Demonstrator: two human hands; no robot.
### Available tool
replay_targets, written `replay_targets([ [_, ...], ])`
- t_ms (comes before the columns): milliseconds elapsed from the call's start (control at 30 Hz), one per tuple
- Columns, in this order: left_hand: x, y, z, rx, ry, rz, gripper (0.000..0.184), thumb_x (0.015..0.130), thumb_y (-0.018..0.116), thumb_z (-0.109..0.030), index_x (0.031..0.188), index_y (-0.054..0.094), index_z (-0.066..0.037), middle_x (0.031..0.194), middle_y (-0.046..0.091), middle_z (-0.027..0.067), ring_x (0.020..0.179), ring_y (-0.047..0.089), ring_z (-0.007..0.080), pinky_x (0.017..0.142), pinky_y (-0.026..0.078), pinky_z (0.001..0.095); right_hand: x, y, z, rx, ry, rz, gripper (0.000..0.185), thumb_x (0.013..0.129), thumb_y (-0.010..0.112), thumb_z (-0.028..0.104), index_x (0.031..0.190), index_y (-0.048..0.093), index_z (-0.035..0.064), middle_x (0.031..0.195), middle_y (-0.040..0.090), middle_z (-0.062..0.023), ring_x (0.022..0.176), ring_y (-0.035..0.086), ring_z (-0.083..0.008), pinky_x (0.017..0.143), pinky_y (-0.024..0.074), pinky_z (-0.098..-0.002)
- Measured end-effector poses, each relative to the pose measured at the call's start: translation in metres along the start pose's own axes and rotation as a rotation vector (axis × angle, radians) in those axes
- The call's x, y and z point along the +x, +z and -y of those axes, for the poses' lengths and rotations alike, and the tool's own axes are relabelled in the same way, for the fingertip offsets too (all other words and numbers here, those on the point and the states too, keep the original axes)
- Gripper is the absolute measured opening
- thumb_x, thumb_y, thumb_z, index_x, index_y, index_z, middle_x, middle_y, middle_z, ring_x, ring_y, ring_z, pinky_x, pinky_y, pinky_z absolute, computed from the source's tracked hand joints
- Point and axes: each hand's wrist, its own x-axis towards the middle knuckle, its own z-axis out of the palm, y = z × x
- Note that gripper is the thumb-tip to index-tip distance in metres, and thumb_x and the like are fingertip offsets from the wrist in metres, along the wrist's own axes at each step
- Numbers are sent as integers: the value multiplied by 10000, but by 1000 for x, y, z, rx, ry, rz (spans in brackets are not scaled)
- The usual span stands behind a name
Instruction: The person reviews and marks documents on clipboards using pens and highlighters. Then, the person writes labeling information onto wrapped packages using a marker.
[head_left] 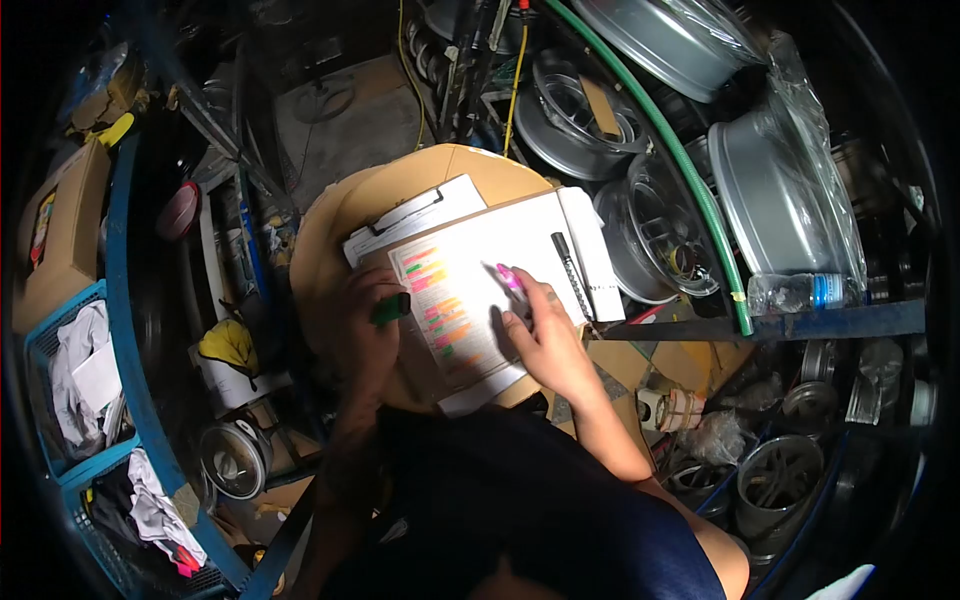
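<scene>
My right hand (548,340) is closed around a pink highlighter (508,275) above a printed sheet (440,310). Rows on that sheet are marked in orange, yellow, green and pink. At the left edge of the papers, my left hand (368,325), in shadow, is closed on a green highlighter (391,308). A black marker (562,250) lies on the white paper to the right of the pink highlighter. Behind the sheet a clipboard (405,212) shows its dark clip. White folded paper (592,255) runs along the right side of the stack.
The papers rest on a round cardboard top (340,190). Silver wheel rims (790,190) crowd the racks at right, beside a green hose (690,170) and a plastic bottle (825,291). Blue crates (65,325) with cloths and a cardboard box (75,240) stand at left.
</scene>
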Motion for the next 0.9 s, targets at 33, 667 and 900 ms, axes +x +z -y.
replay_targets([
  [33, 0, 1, 2, -9, 8, -7, 133, 792, 723, 13, 882, 691, -80, 1036, 728, 87, 1059, 679, 319, 932, 529, 419, 0, 7, -10, -73, -91, -24, 598, 969, 625, 77, 1522, 412, -8, 1424, 537, -250, 1298, 562, -395, 1082, 447, -431],
  [667, -15, 1, 4, -44, -155, -24, 180, 909, 675, -40, 1084, 710, -64, 1081, 727, 145, 1008, 718, 323, 880, 557, 391, 15, -29, -60, -431, 181, -278, 292, 877, 719, 188, 1093, 705, -9, 1089, 694, -264, 966, 696, -436, 843, 557, -499],
  [900, -25, 4, -30, 10, -177, 40, 320, 955, 706, -138, 1248, 657, -19, 1013, 737, 160, 974, 732, 304, 849, 567, 383, 10, -20, -38, -98, 65, -83, 297, 826, 640, 100, 1082, 599, -42, 1010, 660, -302, 926, 664, -479, 848, 534, -518],
])
